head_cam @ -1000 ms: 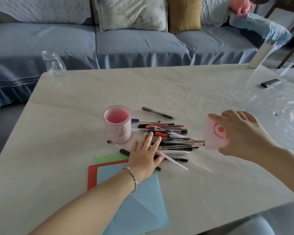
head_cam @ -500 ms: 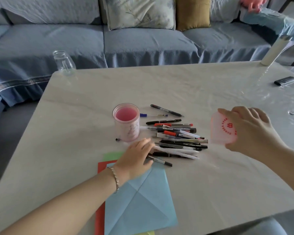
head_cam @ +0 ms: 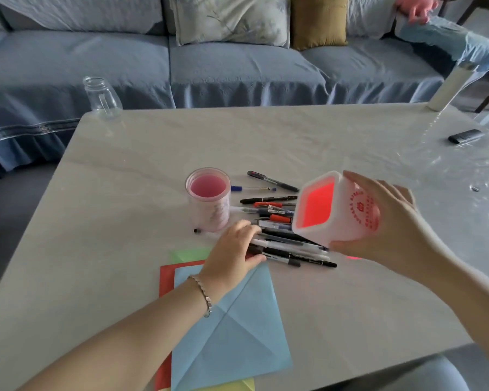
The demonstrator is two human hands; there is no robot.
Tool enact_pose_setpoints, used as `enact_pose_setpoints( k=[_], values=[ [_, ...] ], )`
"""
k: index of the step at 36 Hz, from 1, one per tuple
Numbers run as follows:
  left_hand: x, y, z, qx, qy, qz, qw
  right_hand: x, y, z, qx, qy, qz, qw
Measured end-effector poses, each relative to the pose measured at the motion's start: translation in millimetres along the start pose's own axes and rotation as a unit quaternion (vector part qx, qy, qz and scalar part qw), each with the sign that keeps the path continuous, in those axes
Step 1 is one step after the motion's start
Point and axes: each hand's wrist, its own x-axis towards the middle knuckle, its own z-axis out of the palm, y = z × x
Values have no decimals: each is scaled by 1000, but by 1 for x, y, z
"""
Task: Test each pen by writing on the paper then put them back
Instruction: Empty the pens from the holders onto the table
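Observation:
Several pens [head_cam: 274,218] lie in a loose pile at the middle of the table [head_cam: 350,306]. My left hand [head_cam: 232,255] rests on the pile's near left end, its fingers curled round the ends of a few pens. My right hand [head_cam: 393,224] holds a white square cup [head_cam: 331,210] with red print, tipped on its side over the pile's right end, its red inside facing left. A round pink cup [head_cam: 208,198] stands upright just left of the pens. A blue paper sheet [head_cam: 229,325] lies under my left wrist, on top of red, green and yellow sheets.
A clear glass jar [head_cam: 102,97] stands at the table's far left corner. At the far right there are a white cylinder [head_cam: 449,86] and a small black device [head_cam: 465,136]. A blue sofa [head_cam: 223,60] with cushions runs behind the table.
My right hand has brought the white cup left and lifted it over the pens, tipping its mouth toward my left hand. My left hand's fingers have curled in on the near pens.

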Motion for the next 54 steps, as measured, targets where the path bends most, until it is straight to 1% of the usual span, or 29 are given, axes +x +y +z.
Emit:
enact_pose_setpoints(
  k=[2, 3, 4, 6, 8, 9, 10, 13, 15, 18, 20, 22, 24, 26, 28, 31, 34, 36, 38, 42, 45, 46, 47, 49, 50, 52, 54],
  values=[
    [-5, 10, -16, -82, 51, -24, 995, -2, -8, 9, 80, -15, 8, 997],
    [-8, 18, -27, -137, 78, -56, 986, -3, -11, 15, 123, -24, 10, 992],
    [-11, 26, -39, -203, 87, -102, 970, -3, -14, 21, 160, -33, 11, 987],
    [-17, 36, -61, -330, 67, -169, 926, -4, -23, 38, 216, -39, 6, 976],
    [-25, 44, -77, -411, 29, -169, 895, -5, -38, 58, 249, -30, 2, 968],
    [-29, 48, -83, -434, 18, -157, 887, -5, -46, 69, 252, -23, -2, 967],
    [-33, 52, -89, -440, 23, -150, 885, -5, -54, 80, 249, -19, -10, 968],
    [-44, 55, -104, -437, 100, -165, 879, -4, -77, 107, 260, -18, -20, 965],
    [-53, 47, -111, -430, 126, -167, 878, -7, -87, 119, 262, -17, -22, 965],
    [-69, 37, -114, -390, 129, -160, 898, -11, -99, 130, 259, -31, -30, 965],
    [-77, 36, -114, -350, 154, -170, 908, -12, -103, 138, 250, -48, -35, 966],
    [-81, 33, -112, -329, 188, -145, 914, -11, -106, 142, 234, -69, -41, 969],
    [-83, 33, -113, -300, 215, -136, 920, -11, -103, 143, 223, -105, -66, 967],
    [-84, 27, -117, -255, 245, -135, 926, -12, -94, 140, 177, -143, -77, 971],
    [-81, 8, -121, -215, 264, -136, 930, -12, -79, 138, 98, -157, -50, 982],
    [-73, -30, -127, -177, 277, -173, 928, -9, -54, 137, 16, -129, 6, 992],
    [-64, -50, -128, -125, 292, -203, 926, -7, -39, 139, -76, -135, 49, 987],
    [-61, -56, -127, -103, 297, -213, 925, -4, -34, 142, -131, -141, 55, 980],
    [-60, -62, -124, -96, 291, -228, 924, -1, -32, 146, -180, -147, 42, 972],
    [-60, -65, -123, -87, 279, -244, 925, 3, -30, 152, -216, -146, 28, 965],
    [-61, -57, -124, -47, 244, -280, 927, 4, -27, 155, -215, -144, 27, 966],
    [-62, -55, -123, -16, 248, -274, 929, 4, -27, 155, -215, -143, 25, 966],
    [-65, -52, -122, 31, 261, -249, 932, 4, -27, 156, -217, -139, 22, 966],
    [-72, -47, -115, 125, 299, -157, 933, 4, -26, 156, -222, -133, 15, 966],
    [-75, -43, -112, 146, 313, -101, 933, 3, -26, 157, -227, -131, 11, 965],
    [-80, -31, -105, 137, 301, 3, 944, 0, -27, 157, -218, -112, -1, 970],
    [-83, -18, -99, 124, 243, 85, 958, -4, -28, 157, -193, -65, -35, 978]
  ],
)
